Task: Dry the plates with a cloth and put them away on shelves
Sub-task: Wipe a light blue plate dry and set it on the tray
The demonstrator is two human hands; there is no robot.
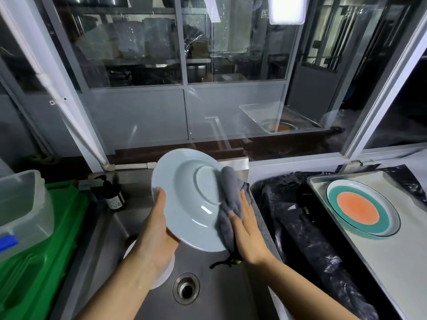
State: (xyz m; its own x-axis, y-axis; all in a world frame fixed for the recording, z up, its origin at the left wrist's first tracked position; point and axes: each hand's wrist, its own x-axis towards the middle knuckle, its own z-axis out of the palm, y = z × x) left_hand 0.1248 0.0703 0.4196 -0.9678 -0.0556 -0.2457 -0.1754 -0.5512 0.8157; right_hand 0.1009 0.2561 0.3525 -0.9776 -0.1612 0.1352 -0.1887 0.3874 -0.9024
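Plate (191, 199), pale blue and deep-rimmed, sits at the centre of view, held tilted above the sink (208, 285) so that any drips would fall into the basin rather than on the counter. Working down in size: the sink fills the six o'clock zone, its drain (186, 288) straight below the plate; a green crate (46, 250) lies at eight o'clock with a clear tub (23, 204) on it; at three to four o'clock a metal tray (392, 262) rests on black plastic sheeting (300, 227) and carries a second plate (362, 210) with orange and teal rings, probably parked there on the way to the shelves, though no shelf is identifiable here. Under the left forearm a stack of white dishes (161, 273) peeks out, apparently waiting their turn. The cloth (231, 199), grey and bunched, presses on the plate's three o'clock rim. The left hand (157, 227) grips the plate's seven o'clock edge, thumb on the face and fingers hidden behind, steadying it against the wiping. The right hand (247, 229) lies nearly flat with fingers extended, pushing the cloth onto the rim rather than clenching it, which spreads contact over more wet surface. A dark pump bottle (113, 192) stands at nine o'clock by the sink's back corner, handy for washing. Drying looks underway, storing not yet begun.
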